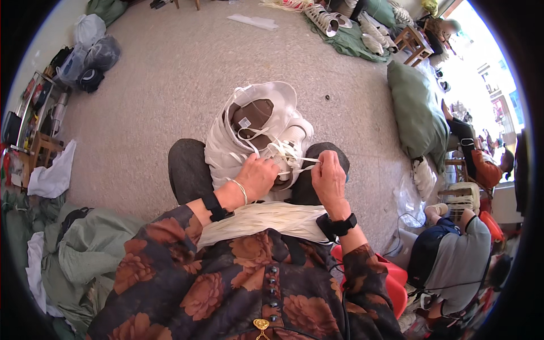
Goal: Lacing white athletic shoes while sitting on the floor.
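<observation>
Between my knees stands a bulky white piece with a wide rim and a brown inside bearing a small white tag. It looks like footwear parts bundled together, but I cannot tell its exact kind. Loose white laces cross its front. My right hand pinches the end of one lace, pulled out to the right. My left hand rests against the front of the piece with fingers curled in; what they grip is hidden. Across my lap lies a bunch of cream strands.
Green cloth is heaped at the left. A stuffed green sack leans at the right, near a seated person. Far right, white laced pieces lie on a green sheet. Plastic bags and a shelf stand far left.
</observation>
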The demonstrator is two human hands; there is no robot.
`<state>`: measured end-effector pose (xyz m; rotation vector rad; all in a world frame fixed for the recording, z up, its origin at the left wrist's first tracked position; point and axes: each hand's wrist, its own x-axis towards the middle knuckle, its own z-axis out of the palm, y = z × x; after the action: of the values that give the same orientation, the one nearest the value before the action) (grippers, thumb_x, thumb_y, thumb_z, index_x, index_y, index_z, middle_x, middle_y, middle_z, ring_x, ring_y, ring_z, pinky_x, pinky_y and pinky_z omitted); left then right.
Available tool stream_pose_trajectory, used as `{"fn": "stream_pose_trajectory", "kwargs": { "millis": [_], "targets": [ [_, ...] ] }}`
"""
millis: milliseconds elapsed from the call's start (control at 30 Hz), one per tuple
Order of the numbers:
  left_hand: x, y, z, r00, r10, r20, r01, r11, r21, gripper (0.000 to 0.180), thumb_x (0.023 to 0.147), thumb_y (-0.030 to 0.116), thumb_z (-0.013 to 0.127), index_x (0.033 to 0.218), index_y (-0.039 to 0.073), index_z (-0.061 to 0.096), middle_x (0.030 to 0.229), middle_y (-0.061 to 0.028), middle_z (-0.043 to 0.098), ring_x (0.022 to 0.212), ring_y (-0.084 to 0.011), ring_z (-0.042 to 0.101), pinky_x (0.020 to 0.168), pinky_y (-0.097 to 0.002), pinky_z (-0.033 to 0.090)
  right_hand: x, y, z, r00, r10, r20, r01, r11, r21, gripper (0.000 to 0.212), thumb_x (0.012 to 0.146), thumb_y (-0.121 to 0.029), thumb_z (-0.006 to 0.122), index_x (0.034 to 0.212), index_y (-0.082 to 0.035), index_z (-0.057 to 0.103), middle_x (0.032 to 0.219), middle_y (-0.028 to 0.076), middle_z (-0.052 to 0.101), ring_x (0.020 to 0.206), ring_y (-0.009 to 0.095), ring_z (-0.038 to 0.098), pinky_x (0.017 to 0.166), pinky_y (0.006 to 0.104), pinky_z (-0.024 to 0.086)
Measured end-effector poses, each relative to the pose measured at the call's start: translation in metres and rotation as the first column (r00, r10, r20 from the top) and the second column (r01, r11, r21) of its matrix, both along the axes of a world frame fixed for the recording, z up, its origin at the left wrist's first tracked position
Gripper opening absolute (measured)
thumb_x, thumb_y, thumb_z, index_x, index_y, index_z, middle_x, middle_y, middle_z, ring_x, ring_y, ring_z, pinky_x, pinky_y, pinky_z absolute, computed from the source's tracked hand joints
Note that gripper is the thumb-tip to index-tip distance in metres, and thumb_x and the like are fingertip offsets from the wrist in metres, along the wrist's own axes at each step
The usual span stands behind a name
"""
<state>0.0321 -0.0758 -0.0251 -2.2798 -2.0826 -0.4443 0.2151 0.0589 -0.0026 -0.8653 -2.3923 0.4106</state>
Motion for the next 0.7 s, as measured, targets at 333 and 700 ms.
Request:
{"fn": "stream_pose_trajectory", "kwargs": {
  "millis": [333, 700],
  "targets": [
    [-0.003, -0.01, -0.012, 0.997, 0.007, 0.071, 0.002, 0.993, -0.117, 0.007, 0.081, 0.015, 0.063, 0.079, 0.008, 0.063, 0.076, -0.009, 0.063, 0.074, -0.0269, 0.066, 0.075, -0.0386, 0.044, -0.007, -0.003, 0.004, 0.995, 0.078, -0.063, -0.082, 0.995, -0.059, 0.007, 0.087, -0.002, 0.06, 0.092, -0.002, 0.056, 0.088, 0.016, 0.059, 0.075, 0.037, 0.062, 0.063, 0.0432, 0.05],
    [-0.013, -0.05, -0.006, 1.0, 0.01, 0.005, -0.007, 0.932, -0.363, 0.012, 0.08, 0.015, 0.06, 0.081, 0.006, 0.068, 0.08, -0.0129, 0.068, 0.074, -0.0312, 0.068, 0.084, -0.0423, 0.044, -0.013, -0.017, -0.014, 0.996, 0.088, -0.007, -0.087, 0.955, -0.282, 0.017, 0.086, -0.009, 0.066, 0.085, -0.004, 0.05, 0.078, 0.015, 0.058, 0.067, 0.037, 0.061, 0.059, 0.0443, 0.048]
  ]
}}
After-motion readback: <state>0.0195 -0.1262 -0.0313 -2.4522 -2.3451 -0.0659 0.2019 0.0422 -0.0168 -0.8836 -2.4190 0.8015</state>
